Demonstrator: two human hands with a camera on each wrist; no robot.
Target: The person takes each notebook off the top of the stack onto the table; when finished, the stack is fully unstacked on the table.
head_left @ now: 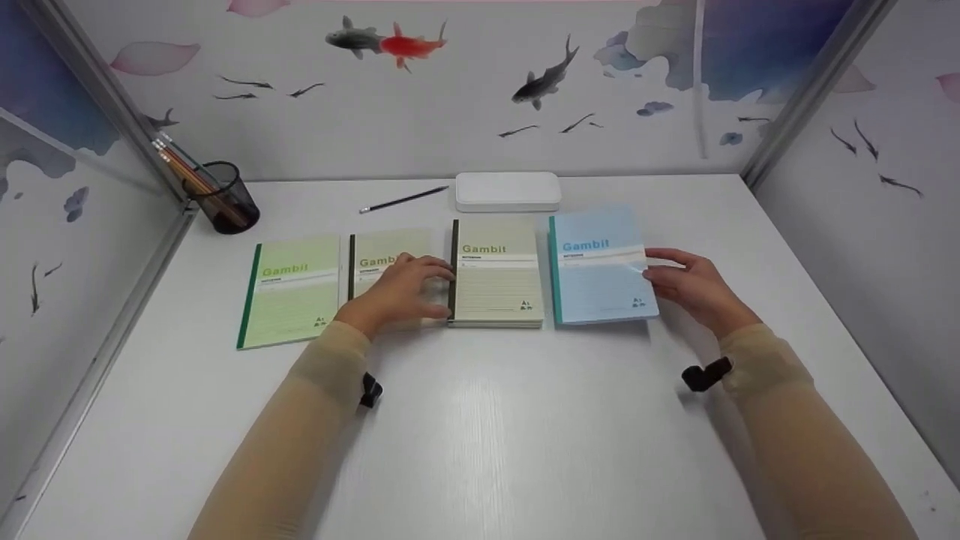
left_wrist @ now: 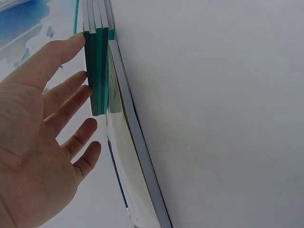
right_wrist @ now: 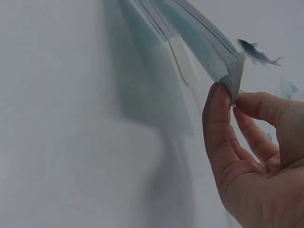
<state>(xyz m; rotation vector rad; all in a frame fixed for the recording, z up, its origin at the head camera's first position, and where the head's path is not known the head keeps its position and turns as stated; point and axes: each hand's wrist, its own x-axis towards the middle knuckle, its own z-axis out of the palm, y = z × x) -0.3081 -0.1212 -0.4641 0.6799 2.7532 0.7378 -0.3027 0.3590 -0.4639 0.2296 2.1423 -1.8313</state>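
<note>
With thumb and fingertips, my right hand pinches the right edge of a blue notebook. That edge is raised off the table, and the right wrist view shows the notebook's corner between thumb and finger. My left hand touches the spine side of a stack of notebooks topped by a beige one. Several dark and green spines show at its fingertips in the left wrist view. Partly hidden beneath this hand lies another beige notebook. Left of it is a light green notebook.
Behind the notebooks are a white case and a dark pencil. A black mesh cup with several pencils stands in the back left corner. Printed panels wall the white table at the back and sides.
</note>
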